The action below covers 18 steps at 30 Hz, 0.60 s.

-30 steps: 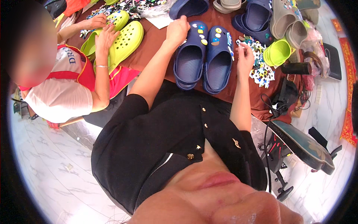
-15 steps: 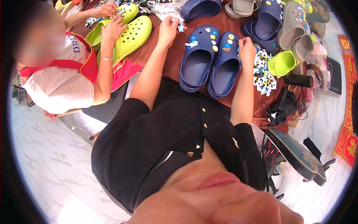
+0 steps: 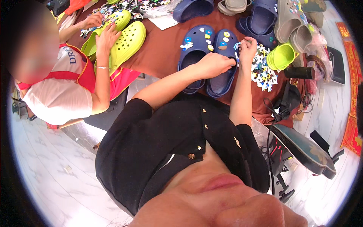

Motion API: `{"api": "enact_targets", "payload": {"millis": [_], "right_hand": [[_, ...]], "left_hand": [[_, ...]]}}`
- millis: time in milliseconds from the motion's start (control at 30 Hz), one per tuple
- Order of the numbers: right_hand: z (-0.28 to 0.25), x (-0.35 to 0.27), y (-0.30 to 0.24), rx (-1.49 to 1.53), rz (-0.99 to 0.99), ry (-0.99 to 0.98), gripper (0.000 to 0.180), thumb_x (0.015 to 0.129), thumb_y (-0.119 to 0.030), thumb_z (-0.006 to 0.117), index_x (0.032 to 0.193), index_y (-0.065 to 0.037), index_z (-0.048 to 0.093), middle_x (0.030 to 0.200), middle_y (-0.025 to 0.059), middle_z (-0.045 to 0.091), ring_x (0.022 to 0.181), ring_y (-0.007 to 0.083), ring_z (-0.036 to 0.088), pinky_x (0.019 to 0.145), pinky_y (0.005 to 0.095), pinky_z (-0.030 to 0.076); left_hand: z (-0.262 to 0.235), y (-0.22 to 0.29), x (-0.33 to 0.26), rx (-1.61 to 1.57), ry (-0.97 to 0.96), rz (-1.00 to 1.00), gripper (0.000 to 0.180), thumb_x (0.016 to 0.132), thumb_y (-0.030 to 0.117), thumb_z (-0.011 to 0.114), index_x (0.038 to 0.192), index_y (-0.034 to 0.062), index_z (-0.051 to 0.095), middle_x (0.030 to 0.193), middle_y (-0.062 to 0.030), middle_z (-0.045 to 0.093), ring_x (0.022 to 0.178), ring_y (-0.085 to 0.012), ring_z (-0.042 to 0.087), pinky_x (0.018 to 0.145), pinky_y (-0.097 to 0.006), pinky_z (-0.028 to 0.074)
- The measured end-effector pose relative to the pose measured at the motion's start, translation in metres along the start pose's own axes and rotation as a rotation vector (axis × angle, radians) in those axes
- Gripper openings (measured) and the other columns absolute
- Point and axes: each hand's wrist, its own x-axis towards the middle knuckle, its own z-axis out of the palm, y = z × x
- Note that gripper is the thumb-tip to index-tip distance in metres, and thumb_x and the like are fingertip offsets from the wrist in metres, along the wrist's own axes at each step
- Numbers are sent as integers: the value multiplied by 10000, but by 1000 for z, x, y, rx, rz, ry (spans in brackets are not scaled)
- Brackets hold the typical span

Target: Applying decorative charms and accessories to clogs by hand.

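Two navy blue clogs stand side by side on the brown-covered table in front of me. The left clog (image 3: 191, 56) has several blue, white and yellow shoe charms on its upper; the right clog (image 3: 221, 84) has yellow, white and blue ones. My left hand (image 3: 214, 65) reaches across both clogs, fingers closed on a small blue-and-white shoe charm (image 3: 237, 56) at the right clog's outer side. Just beyond it, my right hand (image 3: 248, 47) is closed in a pinch; its fingers hide what they hold. Beside that hand lies a pile of loose shoe charms (image 3: 264, 77).
At my left a co-worker's hand (image 3: 108, 38) rests on lime green clogs (image 3: 130, 39). More navy clogs (image 3: 261, 19) and grey clogs (image 3: 289, 17) lie at the far right, near a lime green clog (image 3: 281, 56). A black cylinder (image 3: 299, 72) sits at the right edge.
My left hand, holding a charm, has moved from the far left of the clogs across to the right clog, near my right hand. The whole view has shifted slightly.
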Motion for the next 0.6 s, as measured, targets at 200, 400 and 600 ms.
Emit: {"api": "enact_targets", "payload": {"millis": [200,400,600], "right_hand": [[-13,1,17,855,190,111,192,904,37,506,1031,-97,452,794,107,540,579,155,474,477,260,382],[-32,6,-7,408,-15,156,105,903,-9,522,995,-59,528,771,38,556,591,129,509,518,298,441],[-66,-6,-17,-828,-468,393,200,871,-218,652,965,-41,654,912,166,621,880,337,560,806,436,429]], "left_hand": [[9,-4,-1,106,44,20,102,818,97,586,908,51,570,768,-128,647,707,-333,654,570,-442,510],[3,-5,1,50,58,-3,149,846,112,588,985,61,578,798,-143,656,722,-351,649,595,-451,512],[-15,9,5,-382,87,-174,395,903,114,609,1283,112,504,735,-122,621,635,-195,633,590,-322,490]]}}
